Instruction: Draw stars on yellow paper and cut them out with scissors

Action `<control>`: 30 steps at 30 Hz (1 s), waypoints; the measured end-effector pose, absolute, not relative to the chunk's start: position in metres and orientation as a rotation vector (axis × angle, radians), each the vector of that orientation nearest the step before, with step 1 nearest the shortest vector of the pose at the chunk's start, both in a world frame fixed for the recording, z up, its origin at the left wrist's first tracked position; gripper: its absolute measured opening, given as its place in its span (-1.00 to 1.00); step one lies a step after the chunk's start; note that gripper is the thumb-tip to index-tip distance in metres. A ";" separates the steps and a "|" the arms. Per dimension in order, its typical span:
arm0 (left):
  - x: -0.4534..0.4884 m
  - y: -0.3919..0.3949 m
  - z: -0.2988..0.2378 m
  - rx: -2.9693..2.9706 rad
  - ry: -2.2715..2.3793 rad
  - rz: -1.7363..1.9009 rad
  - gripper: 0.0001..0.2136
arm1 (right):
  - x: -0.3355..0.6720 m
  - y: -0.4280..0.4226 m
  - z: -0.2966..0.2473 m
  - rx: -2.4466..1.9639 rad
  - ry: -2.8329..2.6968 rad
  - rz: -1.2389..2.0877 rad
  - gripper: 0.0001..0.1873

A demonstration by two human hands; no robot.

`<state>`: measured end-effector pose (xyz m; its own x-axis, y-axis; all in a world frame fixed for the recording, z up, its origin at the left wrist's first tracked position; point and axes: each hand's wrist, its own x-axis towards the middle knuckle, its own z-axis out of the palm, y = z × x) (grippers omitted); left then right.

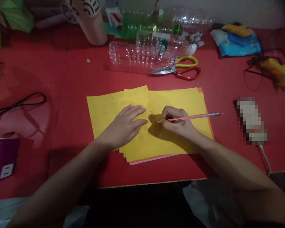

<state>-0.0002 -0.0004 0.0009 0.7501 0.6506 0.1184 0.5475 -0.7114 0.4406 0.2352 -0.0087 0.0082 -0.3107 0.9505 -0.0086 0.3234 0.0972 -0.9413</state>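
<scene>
A stack of yellow paper sheets [180,101] lies in the middle of the red table [61,104]. My left hand [125,125] rests flat on the paper, fingers stretched out and together, pressing a smaller yellow sheet [104,107] down. My right hand [177,122] is closed around a pink pencil [194,117], whose tip touches the paper just right of my left fingertips. Faint pencil marks show on the sheets.
Behind the paper lie scissors [180,68] with yellow and red handles and several clear plastic bottles [142,55]. A yellow glue gun [274,71] and a blue packet [237,42] sit far right. A black cable [21,101] and a purple box [2,158] are at the left.
</scene>
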 end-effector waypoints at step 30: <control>0.001 0.001 0.002 2.550 0.937 0.336 -0.72 | 0.233 -0.011 0.005 -1.262 -1.795 1.284 -0.90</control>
<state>0.0007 0.0007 0.0021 0.7463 0.6601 0.0853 0.5636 -0.6948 0.4468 0.2334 -0.0112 0.0047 -0.3762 0.9246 -0.0596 0.3549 0.0843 -0.9311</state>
